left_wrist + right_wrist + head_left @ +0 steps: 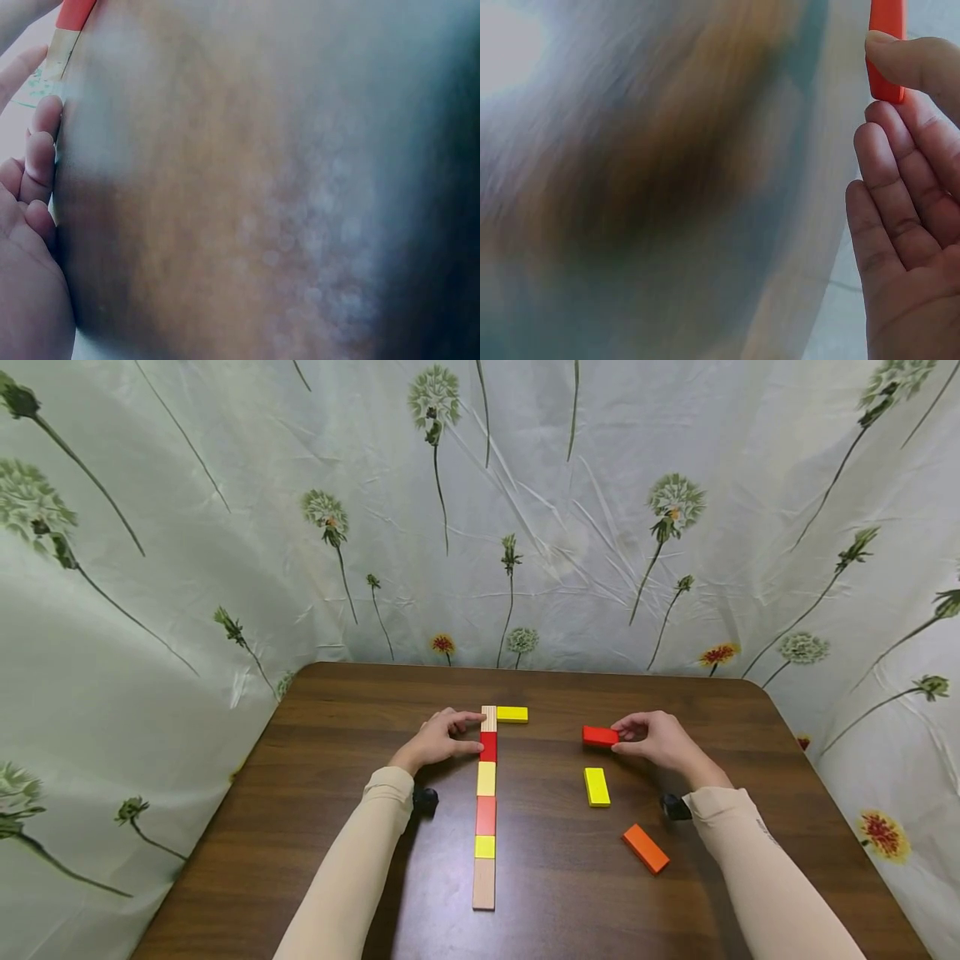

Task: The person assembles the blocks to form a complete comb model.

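Note:
A straight line of wooden blocks runs from near to far on the table. From the far end come a striped bare-wood block (pixel 489 719), a red block (pixel 489 747), a pale yellow block (pixel 487 779), a light red one (pixel 486 816), a small yellow one (pixel 485 847) and a plain wood one (pixel 483 885). My left hand (pixel 437 741) touches the line's far end from the left, index finger at the striped block, thumb at the red one. To the right, my right hand (pixel 662 745) pinches another red block (pixel 600 737) between thumb and fingers.
A yellow block (pixel 513 715) sits against the striped block's right side. Right of the line lie a yellow block (pixel 597 787) and a slanted orange block (pixel 646 849). The brown table (pixel 330 735) ends at a flowered curtain (pixel 562 527).

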### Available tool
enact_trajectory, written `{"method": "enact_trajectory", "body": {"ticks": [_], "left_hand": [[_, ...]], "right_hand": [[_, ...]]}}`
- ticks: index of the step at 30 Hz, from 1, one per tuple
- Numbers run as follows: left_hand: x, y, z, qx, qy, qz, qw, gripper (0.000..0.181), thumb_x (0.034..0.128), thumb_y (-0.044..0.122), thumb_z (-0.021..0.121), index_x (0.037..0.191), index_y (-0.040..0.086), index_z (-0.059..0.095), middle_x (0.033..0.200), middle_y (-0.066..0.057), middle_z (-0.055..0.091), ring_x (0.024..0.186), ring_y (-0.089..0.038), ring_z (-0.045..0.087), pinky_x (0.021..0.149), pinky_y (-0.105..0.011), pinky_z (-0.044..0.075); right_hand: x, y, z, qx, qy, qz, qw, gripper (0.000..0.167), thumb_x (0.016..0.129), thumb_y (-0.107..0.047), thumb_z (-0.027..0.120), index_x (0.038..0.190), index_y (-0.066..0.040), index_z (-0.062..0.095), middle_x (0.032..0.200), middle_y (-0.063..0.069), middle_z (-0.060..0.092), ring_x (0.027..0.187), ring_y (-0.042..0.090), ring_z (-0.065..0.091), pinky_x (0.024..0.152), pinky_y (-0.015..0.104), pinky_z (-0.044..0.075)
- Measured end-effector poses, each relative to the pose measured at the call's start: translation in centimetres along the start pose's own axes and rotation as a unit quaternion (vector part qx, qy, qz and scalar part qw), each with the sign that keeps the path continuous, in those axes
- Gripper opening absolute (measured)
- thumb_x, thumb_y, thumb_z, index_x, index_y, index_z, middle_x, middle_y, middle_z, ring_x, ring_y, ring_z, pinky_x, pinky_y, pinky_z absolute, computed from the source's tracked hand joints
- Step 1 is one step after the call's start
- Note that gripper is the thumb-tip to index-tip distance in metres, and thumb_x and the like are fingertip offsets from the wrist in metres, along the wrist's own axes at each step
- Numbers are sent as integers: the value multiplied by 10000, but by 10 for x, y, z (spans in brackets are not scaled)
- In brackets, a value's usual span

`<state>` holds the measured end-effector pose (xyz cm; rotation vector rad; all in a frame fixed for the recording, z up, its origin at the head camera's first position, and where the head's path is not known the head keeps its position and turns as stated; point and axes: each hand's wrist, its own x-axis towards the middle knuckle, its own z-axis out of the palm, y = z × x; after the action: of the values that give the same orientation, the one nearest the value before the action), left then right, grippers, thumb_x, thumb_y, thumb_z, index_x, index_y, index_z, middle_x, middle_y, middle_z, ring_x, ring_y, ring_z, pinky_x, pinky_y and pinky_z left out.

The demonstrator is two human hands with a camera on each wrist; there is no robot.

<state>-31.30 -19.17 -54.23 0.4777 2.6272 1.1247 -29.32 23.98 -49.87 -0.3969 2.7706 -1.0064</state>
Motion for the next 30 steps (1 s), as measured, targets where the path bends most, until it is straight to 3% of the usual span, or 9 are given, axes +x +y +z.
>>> {"method": "enact_trajectory", "body": {"ticks": [13,21,30], "left_hand": [[3,2,1,-10,16,73,10000,588,935,379,848,1487,304,658,1172,-73,603,1067,-223,523,932,-399,422],[6,2,2,83,9,131,9999,585,944,385,838,1492,299,653,1172,-70,602,1068,-222,521,943,-408,405],[3,0,3,40,34,11,10000,588,930,382,852,1483,317,660,1148,-55,595,1059,-224,517,927,-409,401]], "right_hand": [[23,-29,19,187,-121,-219,9995,293,902,-141,870,1151,-11,783,1023,102,779,910,164,680,833,244,550],[34,-50,33,67,-219,-470,9986,286,875,-132,889,1111,-1,794,992,108,789,896,167,709,861,312,585],[45,-65,58,202,-459,-364,9981,287,887,-151,887,1129,-27,793,1001,77,784,896,153,689,877,348,589]]}}
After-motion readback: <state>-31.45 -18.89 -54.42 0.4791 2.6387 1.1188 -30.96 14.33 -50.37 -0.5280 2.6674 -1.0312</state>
